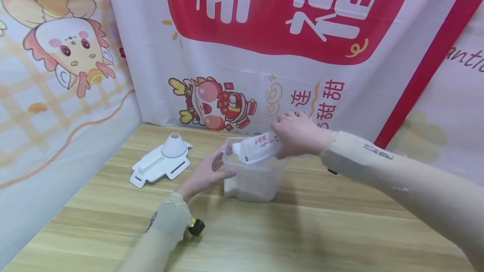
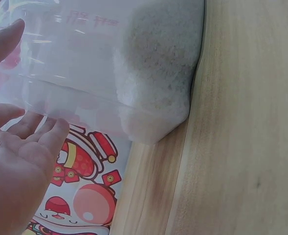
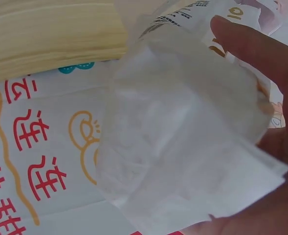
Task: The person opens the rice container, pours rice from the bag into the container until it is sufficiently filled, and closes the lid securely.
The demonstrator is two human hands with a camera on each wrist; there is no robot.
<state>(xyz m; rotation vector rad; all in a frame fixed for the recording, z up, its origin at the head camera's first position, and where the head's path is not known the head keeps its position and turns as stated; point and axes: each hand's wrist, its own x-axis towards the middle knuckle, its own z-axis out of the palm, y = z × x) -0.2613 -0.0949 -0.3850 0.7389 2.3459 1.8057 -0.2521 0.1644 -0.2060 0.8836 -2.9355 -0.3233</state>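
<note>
A translucent plastic container stands upright on the table with white, rice-like grains in its bottom. My left hand holds it at its left side, the thumb on one face and the fingers against another. Over the container's mouth, my right hand grips a white printed bag, tilted with its lower left end inside the rim. In the right wrist view, the crumpled white end of the bag lies between thumb and palm. No falling grains can be made out.
Left of the container, a white plastic part with a cone-shaped spout lies on the wooden table. Printed cloth hangs along the table's back edge, close behind the container. Another cloth hangs at left.
</note>
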